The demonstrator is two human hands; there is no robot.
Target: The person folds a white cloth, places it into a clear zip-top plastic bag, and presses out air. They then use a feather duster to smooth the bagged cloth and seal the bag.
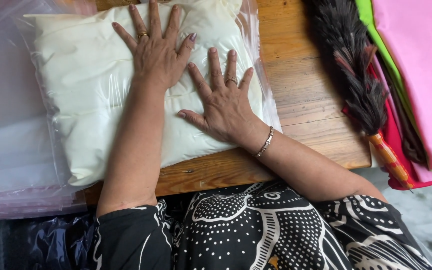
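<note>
At the bottom of the frame a black-and-white patterned garment [256, 230] is worn, with both forearms stretched up from it. A wooden table [306, 85] is seen just past that, its front edge running across the middle. The right hand [223, 102] is laid flat near the center, fingers spread wide, palm pressed down on a cream pillow [86, 85] that's sealed in a clear plastic bag [263, 100]. A ring and a chain bracelet [264, 142] are worn on that side. Slightly higher and to the left, the left hand [156, 55] is pressed flat too, fingers fanned out, nothing pinched or gripped. The pillow is spread over the upper left and center of the frame, its lower left corner hanging past the table edge. A stack of clear bags [16, 165] is piled at the left edge. At upper right a dark feather duster [356, 70] with an orange checked handle is laid beside folded pink, green and red fabric [421, 75].
</note>
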